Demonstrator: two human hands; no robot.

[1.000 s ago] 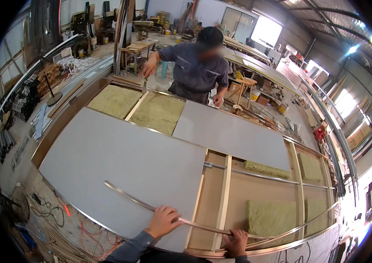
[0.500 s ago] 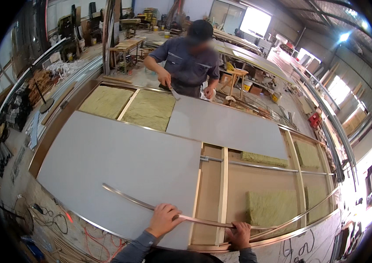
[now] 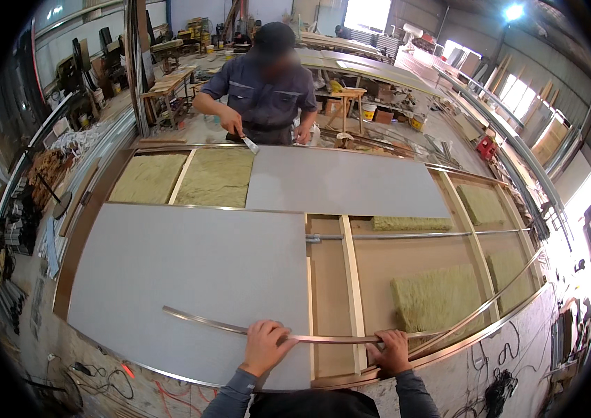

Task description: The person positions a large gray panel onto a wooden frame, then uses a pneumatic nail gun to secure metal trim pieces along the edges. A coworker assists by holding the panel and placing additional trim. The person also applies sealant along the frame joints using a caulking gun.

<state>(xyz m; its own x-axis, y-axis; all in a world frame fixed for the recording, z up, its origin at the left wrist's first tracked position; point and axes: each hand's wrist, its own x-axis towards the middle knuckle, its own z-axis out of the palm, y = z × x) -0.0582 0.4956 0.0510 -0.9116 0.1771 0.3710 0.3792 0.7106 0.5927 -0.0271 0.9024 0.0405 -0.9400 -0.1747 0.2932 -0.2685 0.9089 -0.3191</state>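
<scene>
Low over the near side of a large door-like frame, a thin metal strip ran crosswise through both of the person's hands. The left hand had its fingers curled closed over the strip, thumb alongside, close to the right edge of a large grey panel. The right hand gripped it too, fingers bent over the top with little gap, above the uncovered part of the frame and just right of a pale wooden slat. The strip's left end reached out over the grey panel; whether it touched could not be told. Right of the right hand, a bright curved strip bowed toward the frame's right end, possibly a separate piece.

In the uncovered bays a yellow-green mineral wool slab lay on brown backing, and a steel rod crossed beyond it. On the far side stood a co-worker in a dark cap, holding a flat-bladed scraper near the left corner of a second grey panel.
</scene>
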